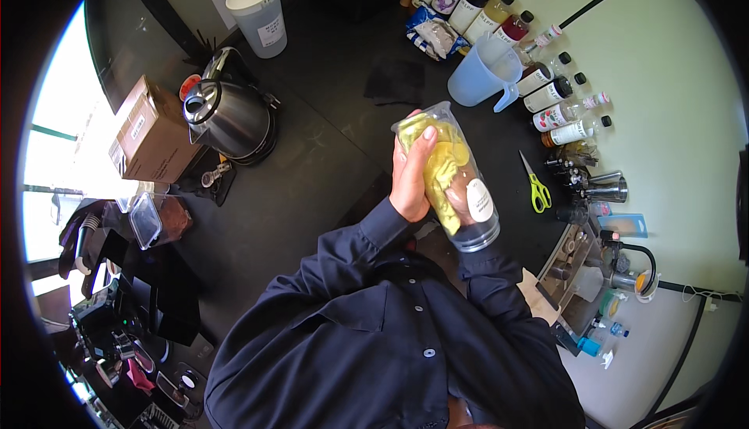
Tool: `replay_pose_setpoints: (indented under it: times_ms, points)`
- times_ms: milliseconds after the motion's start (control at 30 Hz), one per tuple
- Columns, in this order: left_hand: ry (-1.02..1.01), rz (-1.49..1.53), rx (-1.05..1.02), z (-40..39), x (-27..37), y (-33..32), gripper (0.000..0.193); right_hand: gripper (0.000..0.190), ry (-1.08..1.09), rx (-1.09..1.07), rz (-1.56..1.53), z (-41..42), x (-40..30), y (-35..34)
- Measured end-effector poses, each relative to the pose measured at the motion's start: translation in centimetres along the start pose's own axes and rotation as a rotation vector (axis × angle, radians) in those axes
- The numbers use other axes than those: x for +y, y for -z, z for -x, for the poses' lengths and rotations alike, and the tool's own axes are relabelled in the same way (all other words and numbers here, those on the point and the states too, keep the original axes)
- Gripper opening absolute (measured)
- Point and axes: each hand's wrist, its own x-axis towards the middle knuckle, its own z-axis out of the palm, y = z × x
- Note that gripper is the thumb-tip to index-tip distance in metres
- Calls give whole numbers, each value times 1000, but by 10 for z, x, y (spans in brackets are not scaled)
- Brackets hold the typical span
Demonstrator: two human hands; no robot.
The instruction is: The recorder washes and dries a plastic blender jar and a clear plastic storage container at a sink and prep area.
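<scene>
A clear plastic cylindrical container [468,240] is tilted in front of my chest, with an oval white label on its side. Crumpled yellow-green foil packaging [440,166] shows through its wall. My left hand [411,180] grips the container's upper left side, thumb lying across the front. Behind it, my right hand [458,195] is seen only through the clear wall and holds the far side; most of its fingers are hidden. Below the container is the black countertop [304,154].
Scissors with lime-green handles [539,192] lie to the right. A blue measuring jug [477,75] and a row of syrup bottles [564,133] line the wall. At left stand a steel electric kettle [231,116], a cardboard box [155,136] and a lidded plastic pitcher [260,22]. A sink [562,265] is at lower right.
</scene>
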Motion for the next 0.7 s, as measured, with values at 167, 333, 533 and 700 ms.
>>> replay_pose_setpoints:
  times_ms: [167, 333, 533, 700]
  points:
    - [54, 187, -67, 3, 2, 0, 36, 43, 82, 176, 262, 11, -8, -16]
    - [-11, 24, -78, 7, -3, 8, 49, 23, 450, 99, 1353, 24, 10, -10]
    - [29, 5, -54, -1, -8, 22, 45, 21, 276, -325, 1806, 11, -38, -22]
    - [-97, 7, 28, -17, 17, 24, 43, 53, -106, -72, -709, 19, 14, -13]
